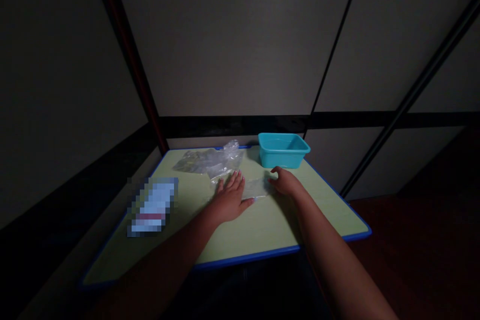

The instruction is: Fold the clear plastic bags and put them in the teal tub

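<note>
A small clear plastic bag (258,188) lies flat near the middle of the table. Spread over its left part is my left hand (231,196), palm down with the fingers stretched out. At the bag's right end, the bent fingers of my right hand (284,181) close on its edge; the fingertips are partly hidden. Just beyond my left hand sits a crumpled heap of clear plastic bags (213,161), its contents hard to make out.
A turquoise plastic basin (282,159) stands at the table's back right. On the left lies a blurred-out, light blue object (153,206). The pale yellow-green table (262,237) has a blue edge and stands against panelled doors (240,50).
</note>
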Action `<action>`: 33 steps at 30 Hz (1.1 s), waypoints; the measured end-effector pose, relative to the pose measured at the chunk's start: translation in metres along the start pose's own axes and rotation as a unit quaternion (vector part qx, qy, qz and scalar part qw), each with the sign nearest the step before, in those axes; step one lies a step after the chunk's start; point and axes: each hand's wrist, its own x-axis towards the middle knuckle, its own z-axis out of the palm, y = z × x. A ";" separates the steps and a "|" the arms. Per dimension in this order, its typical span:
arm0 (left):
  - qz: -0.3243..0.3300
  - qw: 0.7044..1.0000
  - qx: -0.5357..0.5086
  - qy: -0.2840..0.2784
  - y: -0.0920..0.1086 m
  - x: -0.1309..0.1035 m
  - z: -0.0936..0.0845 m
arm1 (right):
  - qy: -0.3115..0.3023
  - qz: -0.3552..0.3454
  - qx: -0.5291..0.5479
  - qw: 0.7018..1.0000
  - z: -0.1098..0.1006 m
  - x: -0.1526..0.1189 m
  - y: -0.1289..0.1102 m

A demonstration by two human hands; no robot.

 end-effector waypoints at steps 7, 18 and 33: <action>0.010 1.000 0.007 0.010 0.008 0.001 0.000 | -0.028 0.025 0.013 0.999 -0.004 -0.003 -0.004; 0.001 1.000 -0.006 -0.010 0.013 0.000 -0.001 | -0.029 -0.018 -0.002 0.999 -0.001 -0.008 -0.010; -0.013 0.996 -0.003 -0.086 0.010 -0.014 -0.014 | -0.036 -0.021 -0.023 0.999 -0.006 -0.014 -0.015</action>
